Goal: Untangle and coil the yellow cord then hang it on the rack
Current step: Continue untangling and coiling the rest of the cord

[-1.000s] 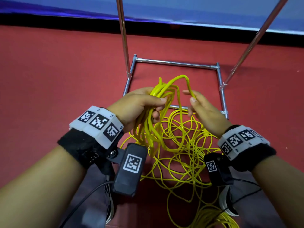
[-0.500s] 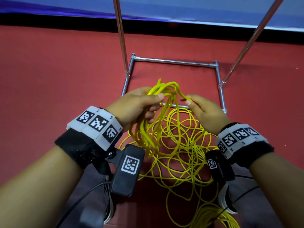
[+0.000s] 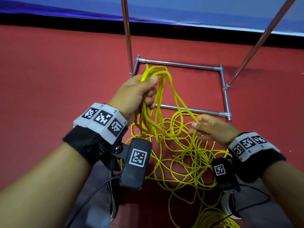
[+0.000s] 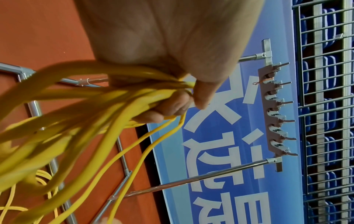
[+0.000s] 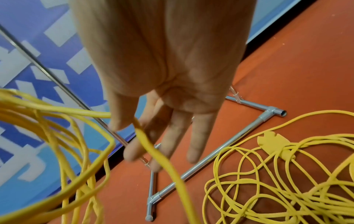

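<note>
My left hand (image 3: 151, 89) grips a bunch of yellow cord (image 3: 164, 74) loops, which hang down from the fist. The left wrist view shows the thumb and curled fingers (image 4: 172, 109) clamped round the cord (image 4: 95, 106). My right hand (image 3: 197, 122) is lower and to the right, pinching a single strand between thumb and index finger (image 5: 132, 151). That strand (image 5: 153, 148) runs up to the bunch. Most of the cord lies tangled on the floor (image 3: 189, 162) below both hands. The metal rack's base frame (image 3: 181, 64) lies just beyond, and its hook strip (image 4: 273, 109) shows in the left wrist view.
Two slanted rack poles (image 3: 126, 33) rise from the base on the red floor (image 3: 57, 71). A blue banner (image 3: 197, 10) runs along the back. My shoes (image 3: 228, 206) and legs are at the bottom edge. A yellow cord tie (image 5: 273, 142) sits in the floor tangle.
My right hand has let go at the bunch and dropped down to the right, taking a strand with it. The left hand keeps the loops and has shifted slightly up.
</note>
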The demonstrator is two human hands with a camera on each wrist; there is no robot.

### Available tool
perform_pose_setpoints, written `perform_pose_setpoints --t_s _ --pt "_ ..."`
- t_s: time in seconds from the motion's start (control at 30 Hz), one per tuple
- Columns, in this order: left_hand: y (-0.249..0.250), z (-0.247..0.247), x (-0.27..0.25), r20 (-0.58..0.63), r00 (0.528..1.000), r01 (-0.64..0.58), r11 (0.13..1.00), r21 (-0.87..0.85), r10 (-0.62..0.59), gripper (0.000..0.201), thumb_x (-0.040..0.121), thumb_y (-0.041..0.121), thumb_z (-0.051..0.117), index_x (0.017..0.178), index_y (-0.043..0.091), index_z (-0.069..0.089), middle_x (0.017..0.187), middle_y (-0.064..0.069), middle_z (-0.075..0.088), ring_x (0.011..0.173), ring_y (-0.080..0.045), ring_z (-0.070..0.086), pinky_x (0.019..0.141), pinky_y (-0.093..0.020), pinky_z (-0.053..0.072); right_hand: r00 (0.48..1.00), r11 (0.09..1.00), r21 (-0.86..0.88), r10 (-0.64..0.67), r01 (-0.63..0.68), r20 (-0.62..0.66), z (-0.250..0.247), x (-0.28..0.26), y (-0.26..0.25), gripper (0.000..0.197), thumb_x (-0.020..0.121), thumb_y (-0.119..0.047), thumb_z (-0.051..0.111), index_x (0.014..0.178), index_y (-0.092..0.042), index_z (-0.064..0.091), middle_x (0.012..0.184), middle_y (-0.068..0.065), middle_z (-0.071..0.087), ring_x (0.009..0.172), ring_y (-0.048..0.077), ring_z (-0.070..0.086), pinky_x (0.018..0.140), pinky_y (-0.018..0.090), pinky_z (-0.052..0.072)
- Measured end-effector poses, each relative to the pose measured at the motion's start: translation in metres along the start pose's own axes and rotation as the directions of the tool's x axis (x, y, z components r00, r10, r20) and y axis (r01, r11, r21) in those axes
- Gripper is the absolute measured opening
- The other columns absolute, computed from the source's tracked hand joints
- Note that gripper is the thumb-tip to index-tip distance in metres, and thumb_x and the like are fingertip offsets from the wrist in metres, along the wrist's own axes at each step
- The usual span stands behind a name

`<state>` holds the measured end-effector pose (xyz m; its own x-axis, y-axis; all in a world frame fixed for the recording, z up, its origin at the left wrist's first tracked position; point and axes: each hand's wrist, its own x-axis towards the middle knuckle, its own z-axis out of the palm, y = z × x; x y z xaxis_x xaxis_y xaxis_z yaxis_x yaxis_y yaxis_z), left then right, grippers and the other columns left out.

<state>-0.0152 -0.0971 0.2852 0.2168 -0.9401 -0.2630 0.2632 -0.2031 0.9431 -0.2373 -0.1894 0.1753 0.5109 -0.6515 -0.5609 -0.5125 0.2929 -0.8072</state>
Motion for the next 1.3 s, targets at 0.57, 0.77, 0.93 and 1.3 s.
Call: perform_pose_setpoints --t_s 0.57,0.77,0.93,1.3 --pt "-0.027 0.027 0.011 0.081 0.996 0.018 0.995 0.094 -0.026 0.011 0.099 0.020 0.044 0.088 0.018 0.043 0.070 0.004 0.048 0.055 -0.006 0.046 0.043 -0.020 0.036 0.855 0.887 -0.413 -0.369 0.207 -0.364 0.007 -0.006 -0.019 0.031 0.091 -0.023 0.058 0.064 -0.013 0.046 0.057 0.005 0.042 0.056 0.019 0.038 0.058 0.032 0.032" --pt "-0.044 0.039 0.021 0.031 0.999 -0.033 0.979 0.202 0.027 0.011 0.098 0.014 0.048 0.090 0.020 0.044 0.073 0.003 0.058 0.059 -0.010 0.050 0.051 -0.024 0.041 0.838 0.707 -0.652 -0.508 0.274 -0.199 0.013 -0.020 -0.029 0.029 0.089 -0.029 0.061 0.063 -0.021 0.051 0.051 -0.004 0.040 0.055 0.014 0.039 0.056 0.031 0.026" --pt "-0.055 0.045 0.024 0.076 0.996 -0.067 0.932 0.356 0.043 0.016 0.096 0.011 0.052 0.100 0.024 0.044 0.077 0.012 0.065 0.057 -0.006 0.054 0.048 -0.021 0.042 0.780 0.654 -0.613 -0.618 0.443 -0.096 0.018 -0.036 -0.044 0.014 0.072 -0.023 0.050 0.074 -0.017 0.063 0.051 -0.005 0.048 0.053 0.017 0.042 0.050 0.024 0.032" --pt "-0.057 0.037 0.023 0.148 0.989 -0.091 0.873 0.479 0.022 0.020 0.076 0.039 0.054 0.085 0.024 0.045 0.071 -0.002 0.051 0.066 -0.018 0.048 0.069 -0.040 0.043 0.767 0.746 -0.414 -0.623 0.522 -0.155 -0.003 -0.039 -0.053 0.035 0.074 -0.021 0.078 0.081 -0.027 0.044 0.059 -0.010 0.060 0.049 0.003 0.045 0.055 0.021 0.038"
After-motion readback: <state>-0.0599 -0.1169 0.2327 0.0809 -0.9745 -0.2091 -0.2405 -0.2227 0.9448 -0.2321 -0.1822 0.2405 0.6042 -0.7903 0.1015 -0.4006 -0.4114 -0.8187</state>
